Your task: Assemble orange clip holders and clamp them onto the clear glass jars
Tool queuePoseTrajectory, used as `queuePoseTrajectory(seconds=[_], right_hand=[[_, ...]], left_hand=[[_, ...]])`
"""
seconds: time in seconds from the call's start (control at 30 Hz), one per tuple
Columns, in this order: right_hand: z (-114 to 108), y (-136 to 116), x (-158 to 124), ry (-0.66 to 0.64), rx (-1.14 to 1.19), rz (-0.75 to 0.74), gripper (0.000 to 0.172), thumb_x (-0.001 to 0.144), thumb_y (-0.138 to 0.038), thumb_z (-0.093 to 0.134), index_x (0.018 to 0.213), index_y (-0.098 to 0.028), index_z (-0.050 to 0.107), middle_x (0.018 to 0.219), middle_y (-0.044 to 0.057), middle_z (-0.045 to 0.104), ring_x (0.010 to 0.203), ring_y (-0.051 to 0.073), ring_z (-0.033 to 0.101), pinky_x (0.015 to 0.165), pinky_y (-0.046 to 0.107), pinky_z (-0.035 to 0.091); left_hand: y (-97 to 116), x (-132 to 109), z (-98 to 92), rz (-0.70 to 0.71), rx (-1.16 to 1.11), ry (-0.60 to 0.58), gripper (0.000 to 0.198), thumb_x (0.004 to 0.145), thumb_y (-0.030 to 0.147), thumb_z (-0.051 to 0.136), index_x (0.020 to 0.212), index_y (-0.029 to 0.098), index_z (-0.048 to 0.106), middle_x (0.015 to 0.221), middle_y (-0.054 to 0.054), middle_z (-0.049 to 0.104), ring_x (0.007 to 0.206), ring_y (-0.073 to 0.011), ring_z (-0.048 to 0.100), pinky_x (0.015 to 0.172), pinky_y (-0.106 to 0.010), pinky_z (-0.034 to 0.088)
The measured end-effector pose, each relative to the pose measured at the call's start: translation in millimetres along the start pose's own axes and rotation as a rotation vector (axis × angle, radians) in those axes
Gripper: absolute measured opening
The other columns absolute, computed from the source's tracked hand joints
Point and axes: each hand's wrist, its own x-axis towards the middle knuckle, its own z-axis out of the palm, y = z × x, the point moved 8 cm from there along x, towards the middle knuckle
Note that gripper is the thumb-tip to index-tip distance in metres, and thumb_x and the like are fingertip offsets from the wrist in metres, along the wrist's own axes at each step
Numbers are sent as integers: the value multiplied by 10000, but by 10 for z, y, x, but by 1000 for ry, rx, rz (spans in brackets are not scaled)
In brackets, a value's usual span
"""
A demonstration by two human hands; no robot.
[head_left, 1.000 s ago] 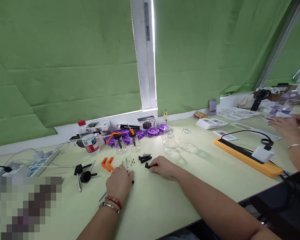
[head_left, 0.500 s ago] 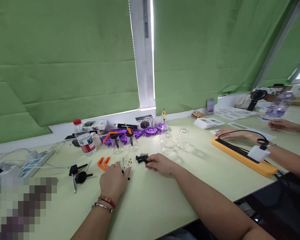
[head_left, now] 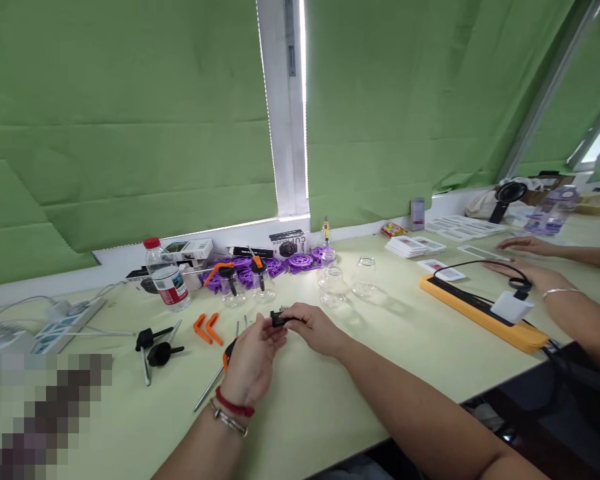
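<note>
The surface (head_left: 305,413) is smooth and pale yellow-green, its back edge against a white sill, its front edge slanting up to the right. Near the middle, between those edges, is a small black plastic part (head_left: 279,319), narrow and blocky, with a fine coil spring (head_left: 285,309) just behind it. Farther left lie two orange angle brackets (head_left: 201,329), side by side and well apart from the hands; beyond them are glossless black plastic fittings (head_left: 161,355), one rounded like a cup, with slim metal rods. Purple openwork plastic discs (head_left: 300,262) crowd the back edge.

The right hand (head_left: 316,328) pinches the small black plastic part narrowly between thumb and fingers. The left hand (head_left: 255,357), half open with fingers loosely bent, has its fingertips at the part's left end; whether they grip it, I cannot tell. Beside its wrist, a bare metal rod (head_left: 209,389) points towards the front edge.

Towards the back edge stand two round, open-necked clear glass jars (head_left: 364,281); left of them, two smaller glass vessels (head_left: 233,293) carry black and orange fittings. A red-capped clear plastic bottle (head_left: 167,280) stands nearby, partly wrapped by its label.
</note>
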Motion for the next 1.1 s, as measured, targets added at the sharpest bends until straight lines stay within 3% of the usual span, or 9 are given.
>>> queuePoseTrajectory(seconds=[0.1, 0.27, 0.47, 0.77, 1.1], right_hand=[[109, -124, -10, -32, -217, -97, 279, 871, -162, 501, 1048, -258, 694, 882, 34, 556, 828, 152, 543, 759, 278, 450], [238, -233, -10, -59, -496, -212, 337, 858, -116, 470, 1101, -243, 665, 931, 61, 553, 846, 180, 518, 755, 305, 442], [142, -205, 9, 22, -328, -135, 246, 856, -116, 475, 1037, -191, 623, 985, 68, 597, 908, 180, 552, 815, 313, 447], [63, 175, 26, 101, -29, 127, 160, 858, -272, 497, 949, -183, 594, 873, 29, 630, 806, 154, 578, 755, 287, 457], [-78, 34, 34, 177, -123, 9, 158, 865, -217, 448, 930, -198, 591, 931, 38, 599, 881, 159, 556, 810, 298, 444]], left_hand=[[-200, 130, 1, -200, -198, -36, 319, 946, 353, 354, 792, 141, 537, 724, -91, 647, 662, -175, 658, 761, -380, 550], [-283, 220, -127, -220, -318, -16, 275, 948, 269, 371, 779, 138, 545, 676, -64, 642, 639, -163, 666, 741, -352, 576], [-291, 217, -106, -233, -369, -39, 263, 930, 167, 382, 754, 113, 569, 688, -91, 657, 662, -160, 676, 767, -348, 584], [-228, 260, -153, -167, -323, -52, 214, 817, -39, 412, 845, 77, 589, 812, -140, 693, 827, -199, 707, 828, -321, 573], [-233, 256, -161, -164, -349, -2, 247, 811, -42, 368, 915, 76, 558, 881, -183, 689, 884, -231, 703, 818, -329, 575]])
